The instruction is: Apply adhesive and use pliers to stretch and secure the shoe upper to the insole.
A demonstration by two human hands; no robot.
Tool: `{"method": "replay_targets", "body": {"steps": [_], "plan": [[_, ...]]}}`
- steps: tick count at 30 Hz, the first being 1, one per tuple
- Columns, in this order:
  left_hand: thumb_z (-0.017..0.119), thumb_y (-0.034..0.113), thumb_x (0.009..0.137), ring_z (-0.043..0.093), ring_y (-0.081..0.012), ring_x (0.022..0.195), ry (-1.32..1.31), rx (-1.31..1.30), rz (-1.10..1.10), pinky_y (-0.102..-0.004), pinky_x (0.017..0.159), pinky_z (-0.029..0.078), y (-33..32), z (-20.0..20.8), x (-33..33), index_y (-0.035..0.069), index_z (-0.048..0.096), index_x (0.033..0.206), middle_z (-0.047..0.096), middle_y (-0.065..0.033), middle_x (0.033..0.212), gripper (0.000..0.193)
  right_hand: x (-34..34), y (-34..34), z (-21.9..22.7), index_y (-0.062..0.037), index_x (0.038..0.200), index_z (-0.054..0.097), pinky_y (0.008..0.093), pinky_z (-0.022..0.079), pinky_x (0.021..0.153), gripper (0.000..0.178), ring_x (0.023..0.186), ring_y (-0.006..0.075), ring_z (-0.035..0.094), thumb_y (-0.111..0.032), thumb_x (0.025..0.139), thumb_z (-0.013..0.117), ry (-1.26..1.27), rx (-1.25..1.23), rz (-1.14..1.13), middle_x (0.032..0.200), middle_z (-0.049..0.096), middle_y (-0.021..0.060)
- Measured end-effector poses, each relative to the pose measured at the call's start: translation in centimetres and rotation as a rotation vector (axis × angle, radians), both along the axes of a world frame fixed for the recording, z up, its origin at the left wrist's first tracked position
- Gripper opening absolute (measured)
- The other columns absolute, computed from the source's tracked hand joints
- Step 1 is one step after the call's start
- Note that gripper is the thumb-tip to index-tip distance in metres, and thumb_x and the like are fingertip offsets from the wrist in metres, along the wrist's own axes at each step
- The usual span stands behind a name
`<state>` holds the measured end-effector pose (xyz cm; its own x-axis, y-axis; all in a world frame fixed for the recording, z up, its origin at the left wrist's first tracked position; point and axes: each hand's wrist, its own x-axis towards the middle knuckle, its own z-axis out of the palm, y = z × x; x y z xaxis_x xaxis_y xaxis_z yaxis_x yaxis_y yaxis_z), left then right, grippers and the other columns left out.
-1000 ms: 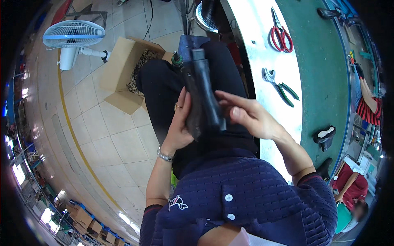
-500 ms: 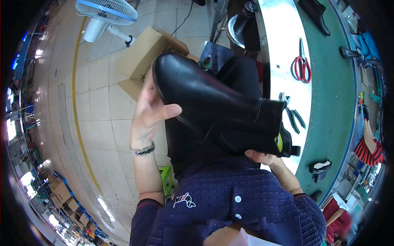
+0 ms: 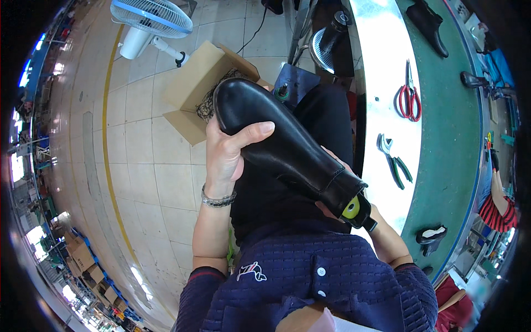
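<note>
A glossy black ankle boot (image 3: 276,130) lies slantwise above my lap, its toe toward the upper left. Its opening faces the lower right, and a yellow-green piece (image 3: 350,208) shows inside. My left hand (image 3: 229,146) grips the boot near the toe, thumb across the upper and fingers underneath, out of sight. Behind the boot's shaft, my right hand (image 3: 338,159) holds it from below; only parts of its fingers show past the edges.
On the white bench strip at right lie red-handled scissors (image 3: 409,102) and green-handled pliers (image 3: 394,160). Shoes (image 3: 431,235) rest on the green surface (image 3: 448,144) beyond. An open cardboard box (image 3: 191,83) and a fan (image 3: 152,25) stand on the floor. At the far right is another person's striped sleeve (image 3: 496,214).
The boot has turned so its shaft end points lower and nearer to me. My left thumb now presses on the upper, and my right hand has shifted behind the shaft.
</note>
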<state>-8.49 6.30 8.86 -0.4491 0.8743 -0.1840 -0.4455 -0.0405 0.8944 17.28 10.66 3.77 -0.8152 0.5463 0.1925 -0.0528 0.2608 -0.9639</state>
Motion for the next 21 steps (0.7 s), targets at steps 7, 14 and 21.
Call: {"method": "replay_targets", "body": {"steps": [7, 14, 21], "plan": [[0.081, 0.028, 0.077, 0.054, -0.0272, 0.121, 0.497, -0.296, 0.051, -0.0382, 0.103, 0.040, 0.9, -4.9, 1.3, -0.004, 0.043, 0.138, 0.055, -0.0189, 0.131, 0.079, 2.9, -0.2, 5.3, 0.0044, 0.120, 0.058, 0.0339, 0.046, 0.095, 0.056, 0.104, 0.0264, 0.062, -0.019, 0.073, 0.076, -0.284, -0.268, -0.301, 0.110, 0.065, 0.0163], [0.054, 0.072, 0.081, 0.021, -0.0342, 0.143, 0.334, 0.068, -0.624, -0.0402, 0.116, 0.014, -1.5, -5.5, 7.5, 0.010, 0.008, 0.155, 0.020, -0.0221, 0.155, 0.107, 0.2, 2.4, 9.3, 0.0058, 0.143, 0.032, 0.0353, 0.052, 0.063, 0.083, 0.065, 0.0260, 0.067, -0.041, 0.085, 0.069, -0.732, -0.381, -0.020, 0.090, 0.068, 0.0209], [0.064, 0.060, 0.084, 0.051, -0.0148, 0.111, -0.062, -0.001, -0.297, -0.0289, 0.093, 0.044, -0.7, -6.3, 3.4, 0.007, 0.033, 0.138, 0.050, -0.0092, 0.120, 0.082, -3.3, 3.7, 5.4, -0.0073, 0.144, 0.042, 0.0373, 0.050, 0.092, 0.071, 0.099, 0.0248, 0.064, -0.030, 0.084, 0.073, -0.470, -0.118, 0.120, 0.115, 0.065, 0.0160]]}}
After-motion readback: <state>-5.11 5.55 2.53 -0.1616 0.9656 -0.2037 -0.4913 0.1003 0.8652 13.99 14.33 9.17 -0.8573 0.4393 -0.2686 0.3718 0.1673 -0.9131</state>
